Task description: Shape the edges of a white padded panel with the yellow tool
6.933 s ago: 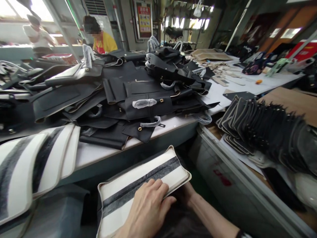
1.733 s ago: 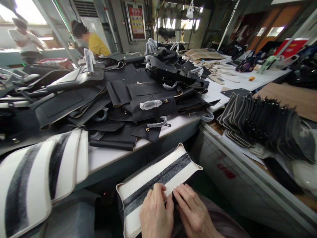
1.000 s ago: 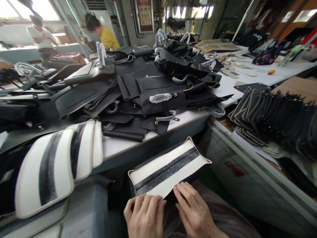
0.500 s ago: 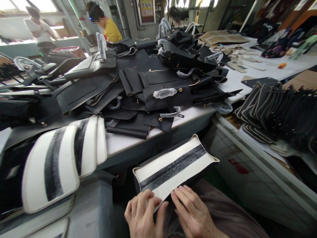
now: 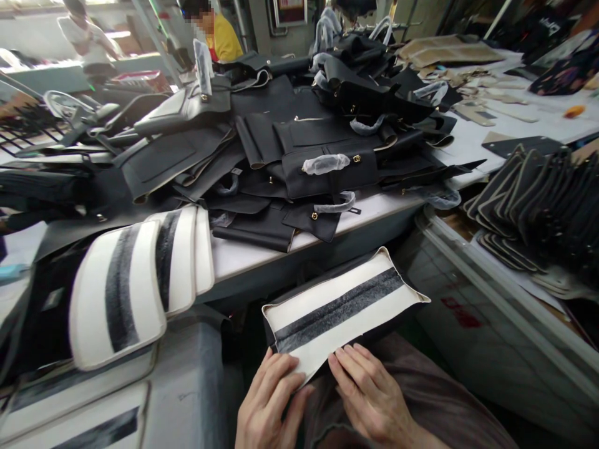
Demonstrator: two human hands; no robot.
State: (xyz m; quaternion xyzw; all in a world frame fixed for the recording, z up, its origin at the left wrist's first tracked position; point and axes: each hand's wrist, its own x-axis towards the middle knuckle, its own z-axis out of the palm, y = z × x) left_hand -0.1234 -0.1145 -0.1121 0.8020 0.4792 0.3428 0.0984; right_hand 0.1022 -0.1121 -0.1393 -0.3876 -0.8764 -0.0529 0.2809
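Observation:
A black bag piece rests over my lap, its white rectangular face upward with a dark fuzzy stripe along the middle. Its far corners stand up in small folded points. My left hand grips the near left corner, fingers bent over the white face and thumb at the near edge. Along that same near edge, my right hand has its fingers bent together over the border; its thumb is hidden. Black sides of the piece hang below the white face, mostly out of sight.
Black leather bag parts with plastic-wrapped handles heap on the white table. White striped flaps lie at left. At right, dark flaps stand packed in a row above a glass-sided case. Two people are beyond the table.
The view has shifted a little, so the scene sits further right and slightly higher. My left fingers have flattened somewhat along the near left corner. The right hand stays at the near edge.

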